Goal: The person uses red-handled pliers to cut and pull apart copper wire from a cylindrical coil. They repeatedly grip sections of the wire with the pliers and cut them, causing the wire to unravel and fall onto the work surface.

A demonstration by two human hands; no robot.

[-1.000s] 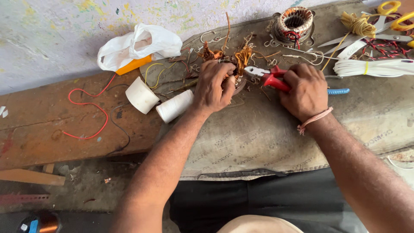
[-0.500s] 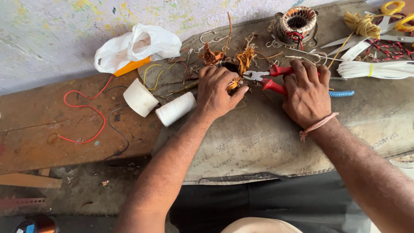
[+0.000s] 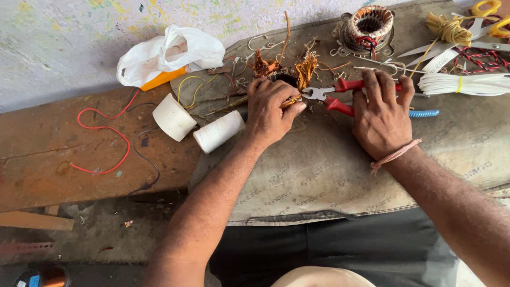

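My forearms reach forward over the sacking-covered counter. My left hand curls palm-down, its fingers closed on a bunch of copper wire to steady it at my fingertips. My right hand lies palm-down, its fingers wrapped over the red-handled pliers, whose nose points toward the copper. Left of my left fingers lie two white spools; beyond my right fingers stands a wound stator.
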